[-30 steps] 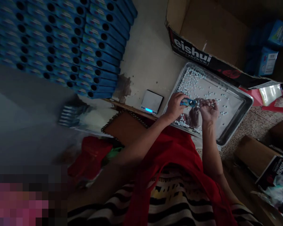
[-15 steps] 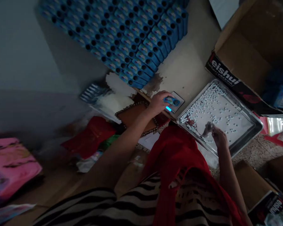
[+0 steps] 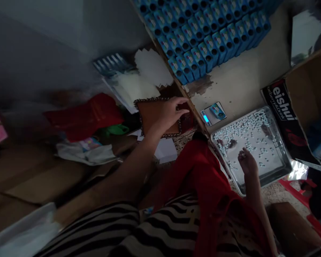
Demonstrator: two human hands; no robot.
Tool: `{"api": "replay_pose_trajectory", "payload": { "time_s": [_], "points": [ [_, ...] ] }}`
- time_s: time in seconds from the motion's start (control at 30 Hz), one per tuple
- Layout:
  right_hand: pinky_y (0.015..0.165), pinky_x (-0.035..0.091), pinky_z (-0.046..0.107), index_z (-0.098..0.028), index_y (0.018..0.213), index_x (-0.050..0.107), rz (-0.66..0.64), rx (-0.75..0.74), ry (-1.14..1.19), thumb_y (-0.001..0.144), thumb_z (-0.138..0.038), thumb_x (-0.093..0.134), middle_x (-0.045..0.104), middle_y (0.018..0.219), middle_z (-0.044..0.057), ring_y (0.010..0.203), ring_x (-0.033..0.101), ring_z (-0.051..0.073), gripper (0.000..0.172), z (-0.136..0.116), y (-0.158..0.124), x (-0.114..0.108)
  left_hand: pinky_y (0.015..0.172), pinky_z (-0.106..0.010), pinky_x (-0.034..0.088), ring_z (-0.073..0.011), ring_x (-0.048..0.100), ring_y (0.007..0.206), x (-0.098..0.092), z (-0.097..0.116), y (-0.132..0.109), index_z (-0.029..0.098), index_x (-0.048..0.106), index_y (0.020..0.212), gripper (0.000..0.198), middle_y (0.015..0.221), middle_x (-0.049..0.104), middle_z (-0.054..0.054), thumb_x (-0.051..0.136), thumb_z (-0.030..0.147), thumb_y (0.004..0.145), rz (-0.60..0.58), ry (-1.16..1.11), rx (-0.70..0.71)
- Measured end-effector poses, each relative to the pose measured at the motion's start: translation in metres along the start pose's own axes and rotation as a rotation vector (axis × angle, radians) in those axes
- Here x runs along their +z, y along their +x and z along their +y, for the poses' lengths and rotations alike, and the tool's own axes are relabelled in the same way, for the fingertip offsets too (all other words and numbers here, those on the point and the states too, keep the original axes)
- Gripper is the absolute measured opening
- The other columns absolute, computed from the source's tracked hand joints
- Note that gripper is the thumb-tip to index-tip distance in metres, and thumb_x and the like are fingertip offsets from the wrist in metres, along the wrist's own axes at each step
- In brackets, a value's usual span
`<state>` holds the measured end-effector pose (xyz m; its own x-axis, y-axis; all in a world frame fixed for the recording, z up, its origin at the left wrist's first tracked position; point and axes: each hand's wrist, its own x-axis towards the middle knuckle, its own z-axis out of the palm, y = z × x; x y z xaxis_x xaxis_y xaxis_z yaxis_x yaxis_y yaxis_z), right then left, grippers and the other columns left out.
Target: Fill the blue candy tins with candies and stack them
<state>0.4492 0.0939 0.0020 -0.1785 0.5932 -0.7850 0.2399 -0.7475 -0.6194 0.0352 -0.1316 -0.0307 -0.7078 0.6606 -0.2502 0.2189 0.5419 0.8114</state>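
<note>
My left hand (image 3: 173, 112) is open beside the table edge, thumb and fingers apart with nothing between them. To its right, a small blue box (image 3: 217, 111) lies on a digital scale (image 3: 206, 120) with a lit blue display. My right hand (image 3: 248, 162) is over the metal tray (image 3: 286, 151), its fingers curled around a few small pale pellets. Many more pale pellets (image 3: 234, 125) are scattered in the tray, thickest toward its far and left sides. What lies deeper in my right palm is hidden.
Rows of blue boxes (image 3: 208, 57) stand on the table (image 3: 238, 82) at the back. An open cardboard carton (image 3: 282, 101) borders the tray on the right. Left of the table edge are a brown-topped stool (image 3: 155, 112), red cloth (image 3: 88, 114) and white paper (image 3: 166, 150).
My left hand has let go of the blue box, leaving it on the scale, and moved left off it. My right hand stays over the tray. The view has shifted.
</note>
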Motion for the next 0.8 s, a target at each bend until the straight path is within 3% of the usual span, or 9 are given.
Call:
{"api": "replay_pose_trajectory", "payload": {
  "time_s": [0.13, 0.3, 0.57, 0.8],
  "points": [
    [0.061, 0.057, 0.017, -0.019, 0.094, 0.075, -0.002, 0.048, -0.040, 0.061, -0.028, 0.094, 0.075, 0.080, 0.000, 0.068, 0.067, 0.009, 0.039, -0.005, 0.012, 0.021, 0.117, -0.047, 0.061, -0.0307, 0.076, 0.129, -0.007, -0.036, -0.033, 0.023, 0.074, 0.135, 0.044, 0.138, 0.080, -0.011, 0.084, 0.030, 0.093, 0.029, -0.053, -0.146],
    [0.062, 0.055, 0.018, -0.017, 0.098, 0.079, -0.101, 0.021, -0.101, 0.070, -0.027, 0.089, 0.073, 0.077, 0.001, 0.067, 0.065, 0.009, 0.032, -0.035, 0.020, 0.064, 0.116, -0.051, 0.061, -0.0331, 0.076, 0.129, -0.003, -0.051, -0.055, 0.024, 0.075, 0.135, 0.046, 0.135, 0.081, -0.012, 0.084, 0.037, 0.092, -0.038, -0.094, -0.184],
    [0.066, 0.056, 0.020, -0.021, 0.099, 0.078, -0.317, -0.149, -0.188, 0.076, -0.027, 0.094, 0.078, 0.084, 0.001, 0.075, 0.069, 0.011, 0.029, -0.085, 0.015, 0.136, 0.120, -0.053, 0.059, -0.0335, 0.074, 0.131, 0.006, -0.064, -0.053, 0.025, 0.075, 0.135, 0.048, 0.140, 0.078, -0.012, 0.081, 0.037, 0.089, -0.035, -0.206, -0.213],
    [0.054, 0.049, 0.017, -0.021, 0.091, 0.079, -0.303, -0.135, -0.178, 0.074, -0.036, 0.100, 0.072, 0.076, -0.001, 0.064, 0.062, 0.008, 0.031, -0.093, 0.012, 0.156, 0.119, -0.054, 0.059, -0.0336, 0.074, 0.131, 0.008, -0.070, -0.053, 0.025, 0.077, 0.134, 0.047, 0.139, 0.079, -0.012, 0.080, 0.041, 0.089, -0.020, -0.217, -0.225]
  ]
}}
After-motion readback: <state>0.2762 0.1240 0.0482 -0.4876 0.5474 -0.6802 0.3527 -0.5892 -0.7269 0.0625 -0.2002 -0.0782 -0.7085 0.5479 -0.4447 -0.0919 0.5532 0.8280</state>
